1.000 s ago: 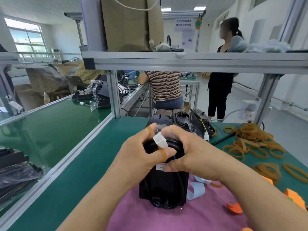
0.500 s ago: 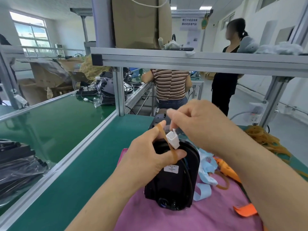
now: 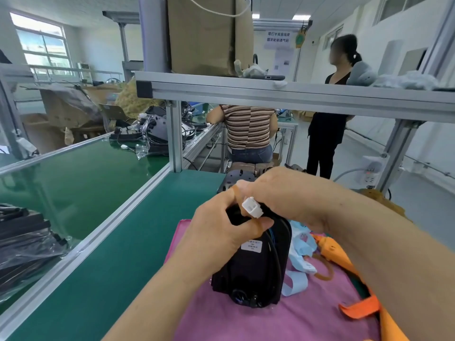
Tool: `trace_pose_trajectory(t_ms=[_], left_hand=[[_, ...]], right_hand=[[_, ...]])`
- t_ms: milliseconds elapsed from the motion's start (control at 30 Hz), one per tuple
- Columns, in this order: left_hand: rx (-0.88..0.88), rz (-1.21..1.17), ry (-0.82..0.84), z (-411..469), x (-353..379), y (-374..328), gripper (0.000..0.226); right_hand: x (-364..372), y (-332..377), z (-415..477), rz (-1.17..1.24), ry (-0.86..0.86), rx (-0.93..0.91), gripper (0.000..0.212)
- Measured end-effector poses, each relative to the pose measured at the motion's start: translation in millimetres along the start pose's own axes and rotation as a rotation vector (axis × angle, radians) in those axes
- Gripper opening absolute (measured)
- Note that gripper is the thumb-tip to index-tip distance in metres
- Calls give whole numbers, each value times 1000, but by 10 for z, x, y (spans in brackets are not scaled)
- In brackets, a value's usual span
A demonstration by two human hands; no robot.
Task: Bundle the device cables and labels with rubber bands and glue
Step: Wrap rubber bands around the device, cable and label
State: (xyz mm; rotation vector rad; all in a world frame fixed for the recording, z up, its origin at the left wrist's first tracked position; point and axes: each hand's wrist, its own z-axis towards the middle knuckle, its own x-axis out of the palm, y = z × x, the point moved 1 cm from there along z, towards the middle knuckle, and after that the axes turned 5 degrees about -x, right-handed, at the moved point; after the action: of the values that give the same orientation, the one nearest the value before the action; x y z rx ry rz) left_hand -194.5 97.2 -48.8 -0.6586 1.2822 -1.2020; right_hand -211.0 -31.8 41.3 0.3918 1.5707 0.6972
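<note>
A black device (image 3: 248, 271) with a white label (image 3: 251, 246) stands on a pink cloth (image 3: 283, 318). Black and blue cables (image 3: 277, 244) run down its right side. My left hand (image 3: 219, 230) grips the device's top, with a tan rubber band (image 3: 237, 193) stretched over its index finger and thumb. A white connector (image 3: 252, 207) pokes through the band. My right hand (image 3: 285, 195) curls over the connector from the right and pinches at the band and cable end.
Light-blue label strips (image 3: 299, 254), an orange tool (image 3: 332, 252) and a loose rubber band (image 3: 325, 274) lie right of the device. More black devices (image 3: 237, 179) stand behind. A green conveyor (image 3: 73, 183) runs left. Two persons work behind the aluminium frame (image 3: 270, 94).
My right hand rose off the device, then came back down over the connector. The device tilted and the band now stretches between my left index finger and thumb.
</note>
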Motion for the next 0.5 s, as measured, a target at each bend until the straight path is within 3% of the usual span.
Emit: trace_pose_trajectory(t_ms=[133,267,500], left_hand=[[3,-4,-26,-32,22,3,20],[-10,12,-63,-18,25,-25,37],[-28,16,-75,36,-15,-33,69]], right_hand=[[48,-41,14,138,47,25,59],[28,-53,-1,389,-4,-62,31],[-197,63,-2,545,-190,-189,30]])
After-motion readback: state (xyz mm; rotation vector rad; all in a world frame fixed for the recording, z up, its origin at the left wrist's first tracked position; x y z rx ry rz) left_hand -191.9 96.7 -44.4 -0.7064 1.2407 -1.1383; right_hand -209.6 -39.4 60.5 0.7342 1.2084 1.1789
